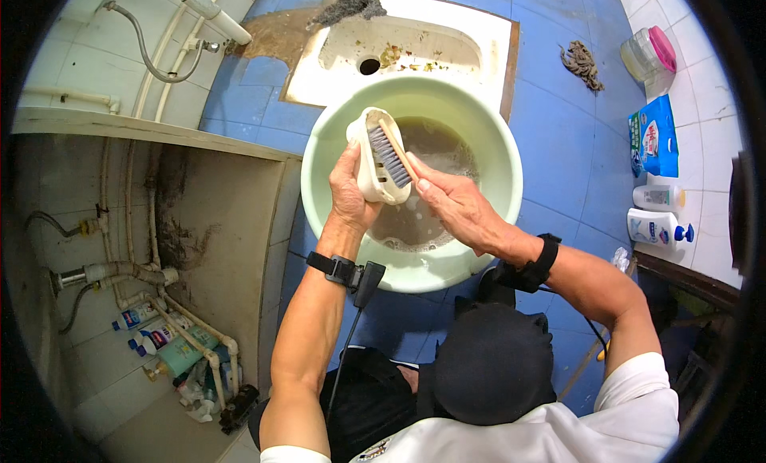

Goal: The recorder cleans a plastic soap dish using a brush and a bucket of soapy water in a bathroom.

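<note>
My left hand (351, 190) holds a white plastic basket-like container (369, 163) with slots, tilted above a large pale green basin (317, 134). A scrubbing brush (395, 150) with a wooden back and grey bristles lies against the container's open side, its lower end gripped between the thumb and fingers of my right hand (458, 202). Cloudy grey-brown water (413, 220) with some foam fills the bottom of the basin. Both wrists wear black straps with small devices. The fingers of my left hand behind the container are mostly hidden.
Beyond the basin is a white squat toilet (497, 44) with scraps in it and a dark fibrous clump (353, 5) at its edge. A crumpled cloth (581, 66) lies on the blue floor tiles (550, 134). Bottles (652, 226) and a blue packet (655, 137) stand right; pipes and bottles are left.
</note>
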A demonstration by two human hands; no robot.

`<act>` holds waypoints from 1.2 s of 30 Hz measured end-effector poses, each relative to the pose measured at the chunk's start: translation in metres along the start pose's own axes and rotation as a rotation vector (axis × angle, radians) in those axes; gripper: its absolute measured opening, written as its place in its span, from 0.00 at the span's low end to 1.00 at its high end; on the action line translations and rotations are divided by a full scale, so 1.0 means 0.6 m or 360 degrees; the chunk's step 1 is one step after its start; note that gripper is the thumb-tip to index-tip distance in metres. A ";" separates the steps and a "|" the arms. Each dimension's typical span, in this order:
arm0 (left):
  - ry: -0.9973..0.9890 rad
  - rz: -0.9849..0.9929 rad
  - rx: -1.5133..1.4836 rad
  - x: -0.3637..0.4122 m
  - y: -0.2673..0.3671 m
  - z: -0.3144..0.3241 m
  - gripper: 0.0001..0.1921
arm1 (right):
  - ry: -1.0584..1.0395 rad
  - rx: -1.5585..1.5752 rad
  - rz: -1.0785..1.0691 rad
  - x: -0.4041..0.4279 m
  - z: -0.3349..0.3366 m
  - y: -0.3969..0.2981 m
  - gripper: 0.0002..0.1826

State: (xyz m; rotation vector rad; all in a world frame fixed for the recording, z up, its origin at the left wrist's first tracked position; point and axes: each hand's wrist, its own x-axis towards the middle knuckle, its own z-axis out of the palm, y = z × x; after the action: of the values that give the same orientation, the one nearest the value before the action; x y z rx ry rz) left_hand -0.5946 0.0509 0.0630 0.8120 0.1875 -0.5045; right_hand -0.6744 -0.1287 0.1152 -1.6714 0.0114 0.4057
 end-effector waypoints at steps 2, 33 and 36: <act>0.0020 -0.0051 -0.0147 -0.001 -0.002 0.011 0.30 | 0.0222 -0.0093 -0.0259 -0.009 -0.001 0.016 0.27; -0.0209 -0.0218 -0.0332 -0.004 0.021 -0.019 0.30 | 0.0064 -0.1012 -0.0833 0.025 0.002 0.018 0.27; -0.0197 -0.0283 -0.0409 -0.010 -0.001 0.009 0.28 | 0.0175 -0.1311 -0.0469 0.062 -0.051 0.001 0.26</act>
State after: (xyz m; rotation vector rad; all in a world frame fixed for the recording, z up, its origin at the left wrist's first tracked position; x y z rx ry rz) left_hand -0.6000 0.0487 0.0687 0.5138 0.2064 -0.6814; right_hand -0.6318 -0.1498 0.1071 -2.4588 -0.3598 0.0822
